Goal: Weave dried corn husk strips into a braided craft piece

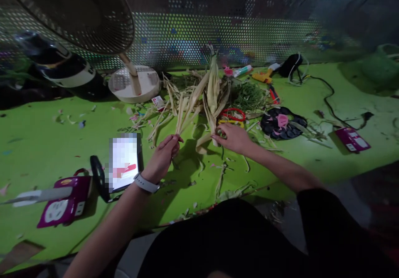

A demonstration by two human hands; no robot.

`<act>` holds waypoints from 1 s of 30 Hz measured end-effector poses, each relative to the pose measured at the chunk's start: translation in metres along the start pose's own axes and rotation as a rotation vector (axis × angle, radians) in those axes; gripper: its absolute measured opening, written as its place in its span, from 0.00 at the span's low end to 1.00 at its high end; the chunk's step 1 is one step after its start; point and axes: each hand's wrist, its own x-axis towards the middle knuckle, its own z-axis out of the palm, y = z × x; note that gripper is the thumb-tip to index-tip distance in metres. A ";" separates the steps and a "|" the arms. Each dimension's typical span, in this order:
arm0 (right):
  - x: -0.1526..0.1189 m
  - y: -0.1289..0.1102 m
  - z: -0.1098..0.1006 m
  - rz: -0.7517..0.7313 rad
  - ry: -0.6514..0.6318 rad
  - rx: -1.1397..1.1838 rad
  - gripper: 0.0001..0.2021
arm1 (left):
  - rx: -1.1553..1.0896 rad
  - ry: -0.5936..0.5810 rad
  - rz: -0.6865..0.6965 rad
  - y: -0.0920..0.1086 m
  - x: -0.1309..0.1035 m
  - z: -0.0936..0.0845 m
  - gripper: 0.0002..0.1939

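Observation:
My left hand (166,149), wearing a pale wristwatch, is closed in a pinch on the lower ends of several dried corn husk strips (184,118), which fan upward. Just to the right, a bundle of corn husks (213,84) points away from me, pale green at its heart with drier leaves outside. The fingers of my right hand (232,136) pinch its narrow lower end, where a husk strip (202,144) curls out to the left. Beyond that hand lies a red loop handle (235,112), partly under the husks. Green shreds (251,95) are heaped behind it.
On the green table (77,139) stand a fan (134,84) and a large dark bottle (73,72). A lit screen (126,157) and a purple box (67,201) lie left. Rightward are a yellow glue gun (263,76), a black dish (271,122) and another purple box (352,140).

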 end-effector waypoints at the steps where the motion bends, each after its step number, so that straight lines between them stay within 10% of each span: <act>1: -0.001 0.005 -0.006 -0.027 0.046 -0.001 0.19 | -0.003 -0.010 0.000 0.001 -0.001 0.000 0.10; 7: 0.013 0.065 -0.053 0.215 0.357 -0.234 0.15 | -0.004 -0.066 -0.005 0.004 -0.006 0.003 0.09; 14: 0.031 0.103 -0.055 0.294 0.337 -0.265 0.09 | -0.013 -0.116 -0.016 0.003 -0.003 -0.002 0.09; 18: 0.031 0.101 -0.071 0.220 0.486 0.168 0.06 | -0.085 -0.127 -0.033 0.006 -0.001 -0.002 0.09; 23: 0.026 0.083 -0.096 0.115 0.369 0.894 0.10 | -0.207 -0.100 -0.085 0.009 -0.005 0.000 0.09; 30: 0.026 0.031 -0.124 0.070 0.312 1.103 0.10 | -0.185 -0.142 0.198 0.053 0.012 0.036 0.06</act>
